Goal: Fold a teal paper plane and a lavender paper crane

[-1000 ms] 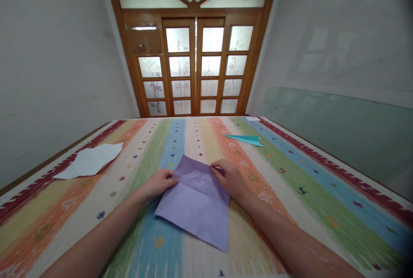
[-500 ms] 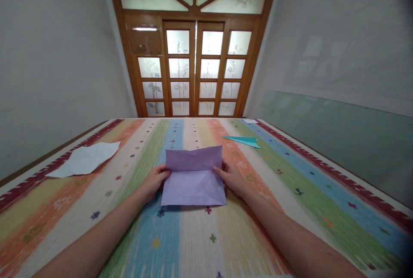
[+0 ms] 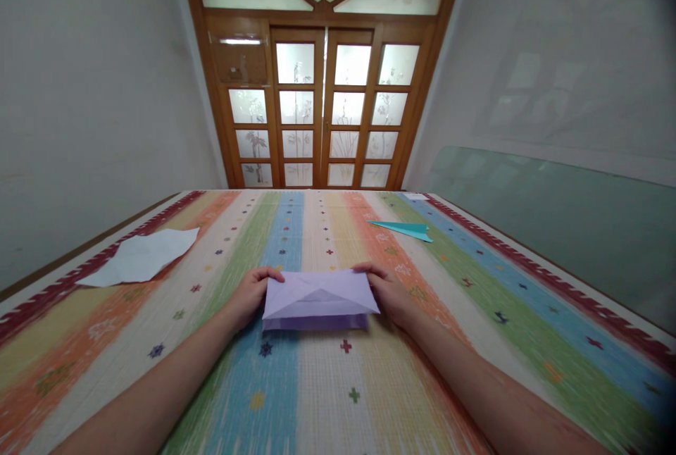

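A purple sheet of paper (image 3: 317,298) lies folded over on itself on the striped cloth, its upper layer showing diagonal creases. My left hand (image 3: 251,294) grips its left edge, fingers curled over the far corner. On the other side, my right hand (image 3: 388,291) holds the right edge the same way. Both forearms reach in from the bottom of the view.
The striped, multicoloured cloth (image 3: 475,286) covers the whole surface. A white crumpled sheet (image 3: 142,263) lies at the far left. A teal paper plane (image 3: 405,229) rests at the far right. A wooden glazed door (image 3: 322,110) stands behind, and a glass panel (image 3: 554,215) leans at the right wall.
The purple sheet was turned square to me, then its far half was brought down toward me over the near half. Both hands moved with the edges.
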### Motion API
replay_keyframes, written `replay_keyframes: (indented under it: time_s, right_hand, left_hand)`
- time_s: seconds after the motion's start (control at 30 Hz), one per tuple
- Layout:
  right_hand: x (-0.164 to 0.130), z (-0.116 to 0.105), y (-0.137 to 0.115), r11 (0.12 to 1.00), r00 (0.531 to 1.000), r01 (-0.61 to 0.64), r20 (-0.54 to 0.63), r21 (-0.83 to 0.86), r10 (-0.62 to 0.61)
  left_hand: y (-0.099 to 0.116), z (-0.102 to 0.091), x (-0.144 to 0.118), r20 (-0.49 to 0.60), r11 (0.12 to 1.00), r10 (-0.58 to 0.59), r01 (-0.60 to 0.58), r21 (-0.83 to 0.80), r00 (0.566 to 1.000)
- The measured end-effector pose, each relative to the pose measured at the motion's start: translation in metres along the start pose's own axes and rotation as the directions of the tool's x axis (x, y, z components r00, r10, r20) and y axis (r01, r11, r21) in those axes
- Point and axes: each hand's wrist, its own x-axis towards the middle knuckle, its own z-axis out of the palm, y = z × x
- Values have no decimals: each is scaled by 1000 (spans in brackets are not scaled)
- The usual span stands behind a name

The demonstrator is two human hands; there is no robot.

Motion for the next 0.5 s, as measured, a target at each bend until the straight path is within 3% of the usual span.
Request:
replay_keyframes:
  time_s: [0.17,0.33,0.5]
  right_hand:
    - [-5,4,-18,992,999,-40,18,123,38]
    - [-11,6,-21,995,993,-95,64,-23,96]
    - [-12,6,-18,995,989,-95,111,-26,97]
  left_hand:
    - [12,7,-9,20,982,137,-139,128,990]
    - [20,14,-17,55,958,219,-226,176,974]
    - [18,12,-16,86,959,228,-239,154,970]
